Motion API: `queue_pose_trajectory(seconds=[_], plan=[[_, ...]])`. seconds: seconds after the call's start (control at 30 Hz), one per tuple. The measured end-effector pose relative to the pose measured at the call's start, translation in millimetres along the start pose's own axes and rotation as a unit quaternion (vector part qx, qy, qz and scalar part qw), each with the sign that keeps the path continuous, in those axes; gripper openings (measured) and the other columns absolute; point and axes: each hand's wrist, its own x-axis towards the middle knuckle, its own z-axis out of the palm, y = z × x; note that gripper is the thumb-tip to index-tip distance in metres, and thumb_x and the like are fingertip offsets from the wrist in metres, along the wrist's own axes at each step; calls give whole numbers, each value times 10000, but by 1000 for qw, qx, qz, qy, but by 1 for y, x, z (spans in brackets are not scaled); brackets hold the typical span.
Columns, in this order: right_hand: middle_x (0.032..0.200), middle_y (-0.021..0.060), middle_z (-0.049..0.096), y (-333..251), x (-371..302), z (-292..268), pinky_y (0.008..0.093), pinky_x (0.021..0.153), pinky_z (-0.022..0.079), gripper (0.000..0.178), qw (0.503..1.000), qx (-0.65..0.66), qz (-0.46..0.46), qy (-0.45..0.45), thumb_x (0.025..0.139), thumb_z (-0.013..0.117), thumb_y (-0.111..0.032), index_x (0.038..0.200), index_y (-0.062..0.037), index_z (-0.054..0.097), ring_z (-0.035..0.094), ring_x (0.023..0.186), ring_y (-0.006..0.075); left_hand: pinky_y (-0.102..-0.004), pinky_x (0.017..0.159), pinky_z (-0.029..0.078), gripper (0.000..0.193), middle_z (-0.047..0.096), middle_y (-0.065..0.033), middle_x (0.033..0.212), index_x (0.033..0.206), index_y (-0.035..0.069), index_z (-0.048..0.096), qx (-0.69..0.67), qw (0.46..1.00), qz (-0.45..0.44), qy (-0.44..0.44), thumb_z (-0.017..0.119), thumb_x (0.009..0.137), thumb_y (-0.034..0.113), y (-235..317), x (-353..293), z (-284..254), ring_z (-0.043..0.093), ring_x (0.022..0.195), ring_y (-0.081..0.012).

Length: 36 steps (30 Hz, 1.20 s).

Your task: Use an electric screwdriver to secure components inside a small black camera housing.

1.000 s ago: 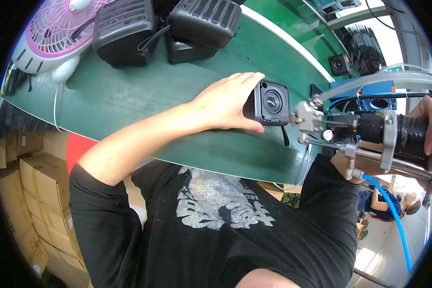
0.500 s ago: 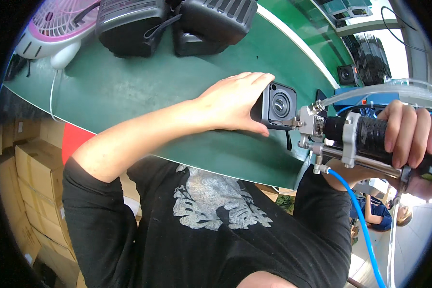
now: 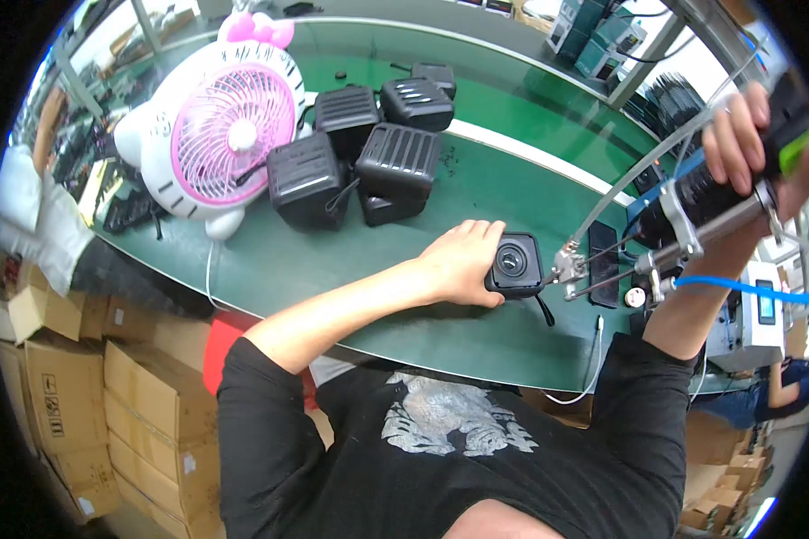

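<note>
My left hand (image 3: 465, 264) lies around the left side of a small black box-shaped speaker (image 3: 516, 289), thumb on the near side and fingers on the far side. The speaker rests on the green bench with its round driver upward and a short black strap at its near right corner. In my right hand (image 3: 737, 144), raised at the right, is a powered screwdriver (image 3: 692, 202) with a metal feed head. Its tip points down-left at the speaker's right edge; whether it touches cannot be told. A clear hose and a blue hose (image 3: 746, 287) run from the tool.
Several black speakers (image 3: 400, 171) stand in a group at the far left of the bench, beside a pink and white fan (image 3: 243, 135). A black phone-like slab (image 3: 604, 263) and a white cable (image 3: 598, 355) lie at the right. Cardboard boxes (image 3: 157, 413) are stacked at lower left.
The view has shifted, so more of the bench shows. My right hand has gone up with the screwdriver, now steeper and with its rods drawn out longer. My left hand keeps hold of the speaker.
</note>
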Motion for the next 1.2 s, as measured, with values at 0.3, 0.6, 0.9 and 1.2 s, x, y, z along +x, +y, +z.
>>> queue_pose_trajectory(seconds=[0.3,0.6,0.9,1.2], plan=[[626,39,539,73,-26,-2,235,457,409,362,970,-113,12,213,962,595,-374,844,-33,564,529,483,108,-435,943,489,940,589,-225,1121,1284,-71,477,200,960,-16,-195,832,597,463,22,59,-8,594,1063,-371],[776,-1,611,67,-37,9,239,618,453,459,967,-159,42,194,758,836,-363,972,8,672,536,691,70,-425,1004,460,1041,587,-256,1200,1304,-82,471,255,926,-65,-270,873,537,495,-1,209,-82,534,1200,-378],[900,160,689,66,-50,8,334,748,512,522,978,-114,-18,171,758,818,-351,1012,63,627,646,823,180,-423,1021,470,1119,586,-285,1265,1405,-99,357,166,976,-136,18,870,625,519,-139,324,-16,579,1192,-391],[762,271,672,70,-32,23,423,713,560,603,972,-99,-61,205,661,765,-434,801,141,656,679,752,410,-446,1130,354,1068,406,-245,1461,1428,-33,385,503,756,-103,-405,909,580,352,-177,263,-109,385,1366,-400]])
